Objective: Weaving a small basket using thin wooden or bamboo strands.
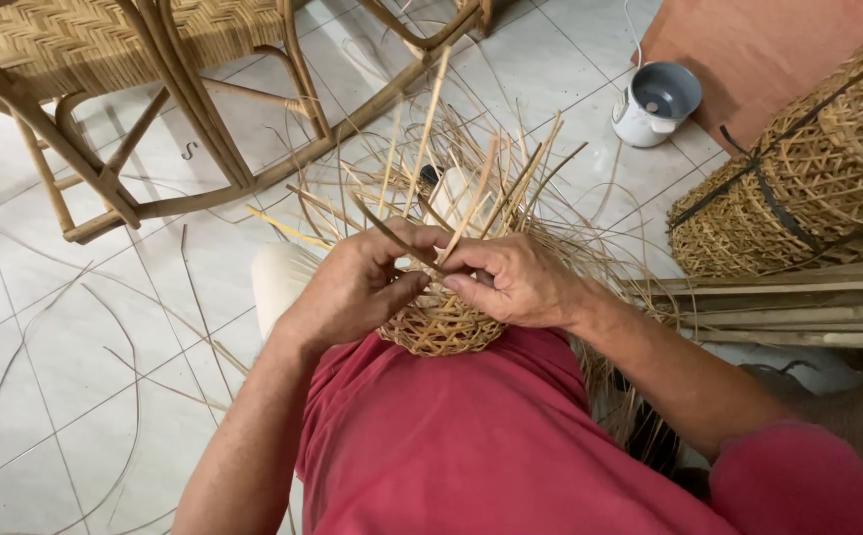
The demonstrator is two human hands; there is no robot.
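A small half-woven rattan basket (441,332) rests against my red shirt, with many loose cane strips (471,188) fanning up and outward from its rim. My left hand (357,287) grips the basket's left side and pinches a dark strip between thumb and fingers. My right hand (516,282) holds the right side of the rim, its thumb pressing a strip down where the two hands meet. The far side of the basket is hidden behind my fingers.
A rattan chair (154,89) stands on the white tiled floor at upper left. Rolled woven cane webbing (808,178) lies at right above stacked wooden slats (798,302). A small white pot (654,104) sits at the top. Loose strips litter the floor (105,357).
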